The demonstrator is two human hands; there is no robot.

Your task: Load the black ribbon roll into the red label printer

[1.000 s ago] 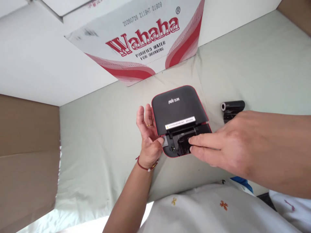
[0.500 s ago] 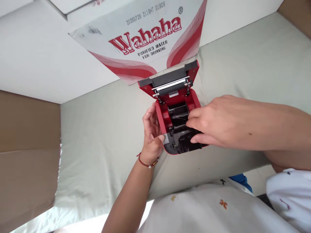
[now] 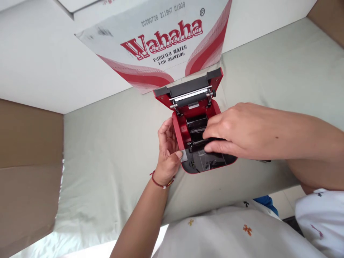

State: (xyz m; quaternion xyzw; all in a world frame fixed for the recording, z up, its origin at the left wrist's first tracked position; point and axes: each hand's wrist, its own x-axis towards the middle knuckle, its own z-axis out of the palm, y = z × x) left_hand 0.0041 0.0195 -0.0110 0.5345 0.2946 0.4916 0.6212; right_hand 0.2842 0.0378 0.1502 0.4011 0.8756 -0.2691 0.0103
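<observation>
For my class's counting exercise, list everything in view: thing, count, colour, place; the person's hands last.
device: one, red and black, centre, open
film: count unclear, glossy black, in device
carton: one, white and red, behind device
cardboard pieces: two, brown, far left, top right
cloth: one, pale green, under device
panels: count unclear, white, along the back
dark item: one, black, right of device, mostly hidden
blue item: one, blue, lower right, partly hidden
floor tiles: count unclear, pale, lower right
garment: one, white, embroidered, bottom
bracelet: one, red, lower left of device
left hand: one, bare, on device's left
right hand: one, bare, fingers on film
</observation>
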